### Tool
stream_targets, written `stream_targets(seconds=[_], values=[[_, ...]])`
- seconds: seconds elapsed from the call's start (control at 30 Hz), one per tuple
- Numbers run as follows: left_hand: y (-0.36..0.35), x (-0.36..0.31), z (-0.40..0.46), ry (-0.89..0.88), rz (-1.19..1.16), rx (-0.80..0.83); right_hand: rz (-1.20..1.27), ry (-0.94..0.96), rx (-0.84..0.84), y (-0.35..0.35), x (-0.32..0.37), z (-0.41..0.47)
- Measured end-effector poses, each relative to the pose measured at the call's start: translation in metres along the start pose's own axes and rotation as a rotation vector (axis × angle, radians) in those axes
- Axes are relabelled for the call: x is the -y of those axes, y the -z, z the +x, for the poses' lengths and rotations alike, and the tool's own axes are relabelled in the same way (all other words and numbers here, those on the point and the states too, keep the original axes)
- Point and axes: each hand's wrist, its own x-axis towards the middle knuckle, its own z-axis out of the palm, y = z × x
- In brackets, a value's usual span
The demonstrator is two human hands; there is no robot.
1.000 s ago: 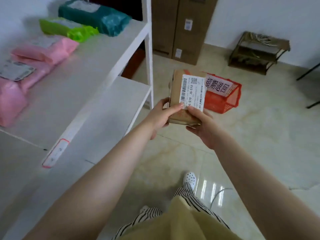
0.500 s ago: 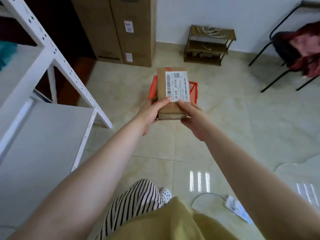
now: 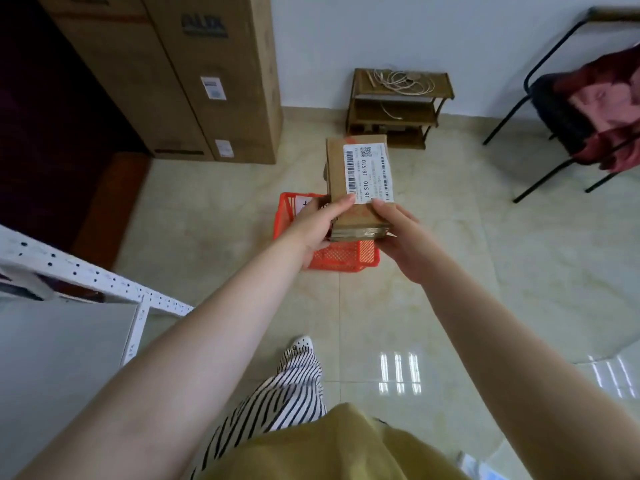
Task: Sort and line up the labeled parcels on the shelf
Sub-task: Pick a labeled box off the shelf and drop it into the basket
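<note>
Both hands are gripping one flat brown cardboard parcel [image 3: 358, 183] with a white barcode label [image 3: 369, 173], over the floor.
Left hand [image 3: 317, 230] and right hand [image 3: 401, 233] are pinching its near end, thumbs on top, holding it above the far right corner of the red plastic basket [image 3: 341, 258]. Compared with half a second ago, the basket is showing nearer and lower, and the white metal shelf [image 3: 104, 282] is sitting farther left.

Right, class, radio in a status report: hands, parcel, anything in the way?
Left hand and right hand both grip the cardboard parcel, label J6-S10 facing up. Parcel held above the red basket. Shelf off to the left, nothing between.
</note>
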Motion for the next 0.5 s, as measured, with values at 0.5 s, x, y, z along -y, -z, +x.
stream_targets(seconds=[0.5], values=[[-0.015,-0.061,0.247,0.197,-0.018,-0.075,0.052,-0.164,-0.065,0.060,0.045,0.243]])
